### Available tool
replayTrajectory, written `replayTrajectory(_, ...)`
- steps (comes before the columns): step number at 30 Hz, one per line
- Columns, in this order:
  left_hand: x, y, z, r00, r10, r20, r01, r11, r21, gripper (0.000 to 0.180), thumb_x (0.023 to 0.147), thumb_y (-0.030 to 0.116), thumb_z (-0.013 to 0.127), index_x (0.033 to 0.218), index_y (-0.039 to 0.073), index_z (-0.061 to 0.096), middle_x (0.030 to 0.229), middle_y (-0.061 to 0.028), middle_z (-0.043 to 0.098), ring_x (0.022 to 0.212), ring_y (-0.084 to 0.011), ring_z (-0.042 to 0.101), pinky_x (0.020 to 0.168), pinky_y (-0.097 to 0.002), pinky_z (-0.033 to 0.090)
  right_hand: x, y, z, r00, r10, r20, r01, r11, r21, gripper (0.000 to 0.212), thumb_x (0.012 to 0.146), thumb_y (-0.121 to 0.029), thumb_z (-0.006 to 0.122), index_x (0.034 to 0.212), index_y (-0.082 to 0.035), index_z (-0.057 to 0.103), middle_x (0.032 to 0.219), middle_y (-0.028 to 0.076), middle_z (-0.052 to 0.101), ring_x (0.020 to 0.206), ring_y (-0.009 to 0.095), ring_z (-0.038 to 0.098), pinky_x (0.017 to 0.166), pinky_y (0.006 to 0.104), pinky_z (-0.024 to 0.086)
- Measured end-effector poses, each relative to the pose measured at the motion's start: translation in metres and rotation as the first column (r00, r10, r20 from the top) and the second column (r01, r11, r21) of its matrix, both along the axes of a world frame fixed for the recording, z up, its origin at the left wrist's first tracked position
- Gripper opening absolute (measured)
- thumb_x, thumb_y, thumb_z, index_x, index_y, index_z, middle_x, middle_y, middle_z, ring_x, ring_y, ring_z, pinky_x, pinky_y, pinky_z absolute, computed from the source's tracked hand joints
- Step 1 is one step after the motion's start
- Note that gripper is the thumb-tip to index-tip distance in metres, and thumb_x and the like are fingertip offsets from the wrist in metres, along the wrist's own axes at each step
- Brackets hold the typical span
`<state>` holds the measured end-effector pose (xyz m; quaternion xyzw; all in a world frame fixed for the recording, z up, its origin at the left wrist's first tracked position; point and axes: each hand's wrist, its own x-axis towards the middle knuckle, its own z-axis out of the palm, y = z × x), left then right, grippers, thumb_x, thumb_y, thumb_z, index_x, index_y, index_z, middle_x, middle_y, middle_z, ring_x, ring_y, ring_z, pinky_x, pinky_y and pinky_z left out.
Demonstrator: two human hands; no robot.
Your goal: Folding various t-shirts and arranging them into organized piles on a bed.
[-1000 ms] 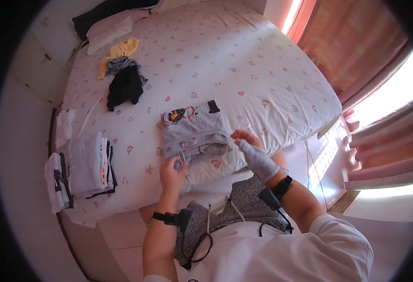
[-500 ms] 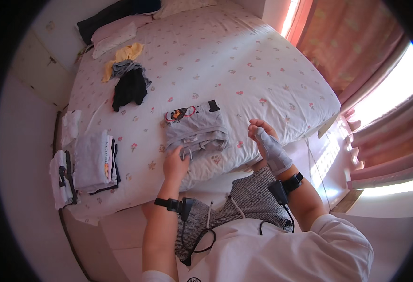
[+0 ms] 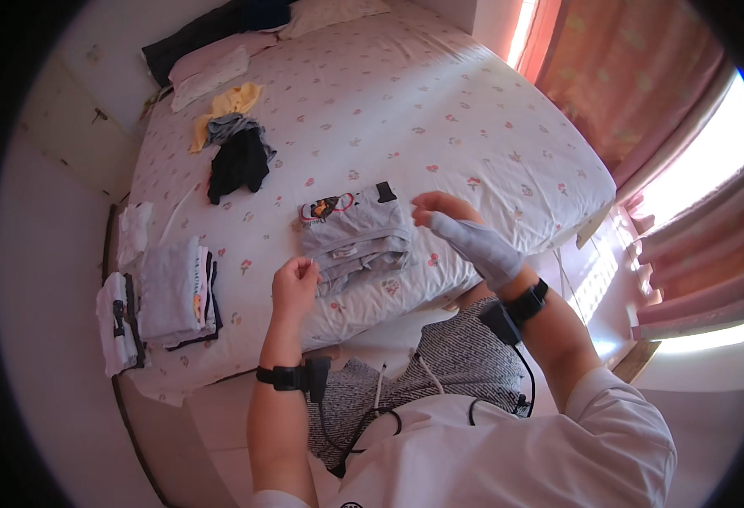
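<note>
A folded grey T-shirt (image 3: 356,241) with a dark cartoon print and a black patch lies near the bed's front edge. My left hand (image 3: 294,288) is closed at the shirt's left edge, the fingertips pinched together; whether cloth is between them is hidden. Off the shirt's right side hovers my right hand (image 3: 456,222), its fingers stretched out with nothing in them. A grey wrap (image 3: 482,250) covers that palm and wrist.
To the left stand a stack of folded clothes (image 3: 168,292), a smaller folded pile (image 3: 118,326) and a white cloth (image 3: 135,230). Farther back lie crumpled black (image 3: 239,165), grey and yellow clothes (image 3: 235,100). Pink curtains (image 3: 634,93) hang at the right.
My left hand has drawn left and slightly toward me along the shirt's left edge. My right hand has moved left and up, closer to the shirt, which stays in place.
</note>
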<state>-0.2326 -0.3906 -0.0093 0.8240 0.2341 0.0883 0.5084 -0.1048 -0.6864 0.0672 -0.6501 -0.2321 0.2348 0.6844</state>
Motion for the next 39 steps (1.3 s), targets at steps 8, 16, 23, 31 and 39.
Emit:
replayTrajectory(8, 0.047, -0.006, 0.021, 0.999, -0.037, 0.022, 0.031, 0.978, 0.206, 0.019, 0.084, 0.014, 0.063, 0.094, -0.002, 0.068, 0.078, -0.0097, 0.069, 0.071, -0.0168, 0.065, 0.068, -0.0305, 0.05, 0.037, 0.094, -0.033, 0.927, 0.348, 0.136, -0.319, 0.927, -0.199, 0.047, 0.091, -0.037, 0.06, 0.12, 0.0, 0.06, 0.109, 0.008, 0.064, 0.098, 0.015, 0.058, 0.089, 0.0297, 0.046)
replayTrajectory(16, 0.051, -0.015, 0.023, 0.838, -0.517, -0.176, 0.514, 0.855, -0.067, 0.025, 0.087, 0.0, 0.048, 0.104, -0.002, 0.066, 0.08, -0.0036, 0.066, 0.074, -0.0111, 0.059, 0.068, -0.0247, 0.047, 0.016, 0.087, -0.083, 0.885, 0.434, 0.17, -0.406, 0.897, -0.178, 0.041, 0.089, -0.033, 0.062, 0.118, -0.004, 0.063, 0.101, 0.006, 0.067, 0.088, 0.014, 0.059, 0.077, 0.0308, 0.048)
replayTrajectory(23, 0.051, -0.022, -0.004, 0.884, -0.189, -0.427, 0.391, 0.801, 0.454, 0.028, 0.083, 0.024, 0.065, 0.104, 0.006, 0.067, 0.085, -0.0137, 0.07, 0.08, -0.03, 0.067, 0.071, -0.0395, 0.052, -0.014, 0.043, -0.107, 0.968, 0.248, -0.026, -0.246, 0.931, -0.27, 0.037, 0.087, -0.03, 0.064, 0.111, -0.003, 0.066, 0.092, 0.008, 0.069, 0.08, 0.014, 0.062, 0.073, 0.0292, 0.05)
replayTrajectory(31, 0.071, -0.027, -0.053, 0.879, -0.397, -0.265, 0.432, 0.427, 0.794, 0.025, 0.077, 0.024, 0.067, 0.098, 0.01, 0.066, 0.082, -0.0144, 0.068, 0.083, -0.0349, 0.066, 0.073, -0.0468, 0.052, -0.038, 0.001, -0.06, 0.981, 0.195, 0.022, -0.191, 0.973, -0.129, 0.031, 0.091, -0.026, 0.063, 0.109, -0.001, 0.064, 0.092, 0.005, 0.065, 0.086, 0.013, 0.058, 0.079, 0.0296, 0.047)
replayTrajectory(39, 0.122, -0.011, 0.009, 0.903, -0.328, -0.276, 0.425, 0.606, 0.672, 0.024, 0.079, 0.021, 0.061, 0.099, 0.012, 0.071, 0.092, -0.0151, 0.069, 0.088, -0.0352, 0.066, 0.077, -0.0455, 0.053, -0.006, 0.036, -0.018, 0.846, 0.454, 0.281, -0.411, 0.89, -0.2, 0.041, 0.09, -0.035, 0.057, 0.11, 0.001, 0.065, 0.103, 0.014, 0.067, 0.099, 0.026, 0.063, 0.092, 0.0349, 0.046)
